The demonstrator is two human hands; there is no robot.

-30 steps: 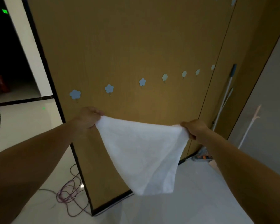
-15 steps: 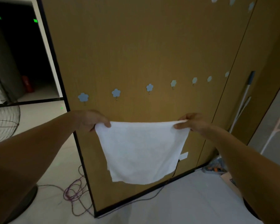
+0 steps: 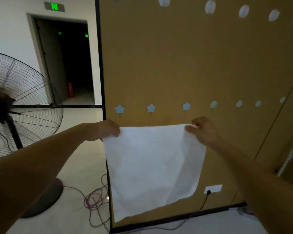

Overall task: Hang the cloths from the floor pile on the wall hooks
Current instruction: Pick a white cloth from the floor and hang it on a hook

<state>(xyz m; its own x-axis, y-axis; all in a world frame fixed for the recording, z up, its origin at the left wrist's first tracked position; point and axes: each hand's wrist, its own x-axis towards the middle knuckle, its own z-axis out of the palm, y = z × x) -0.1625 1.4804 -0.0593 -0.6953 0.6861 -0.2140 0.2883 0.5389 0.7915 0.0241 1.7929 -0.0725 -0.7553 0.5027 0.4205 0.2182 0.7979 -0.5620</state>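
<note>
A tall wooden wall panel (image 3: 193,65) is standing at the far side, with a floor fan (image 3: 24,102) sitting to its left. A white cloth (image 3: 152,166) is hanging spread in front of the panel, the left hand (image 3: 107,130) and right hand (image 3: 203,130) pinching its top corners, well apart, just below the row of blue flower hooks (image 3: 151,108)

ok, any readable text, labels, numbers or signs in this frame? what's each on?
Nothing can be quoted.
The green sign above the doorway: lit marks, too blurred to read.
The small green lights in the dark corridor: too small to tell whether they carry text.
The white cloth, flower hooks, fan and socket plate: no text visible.
</note>
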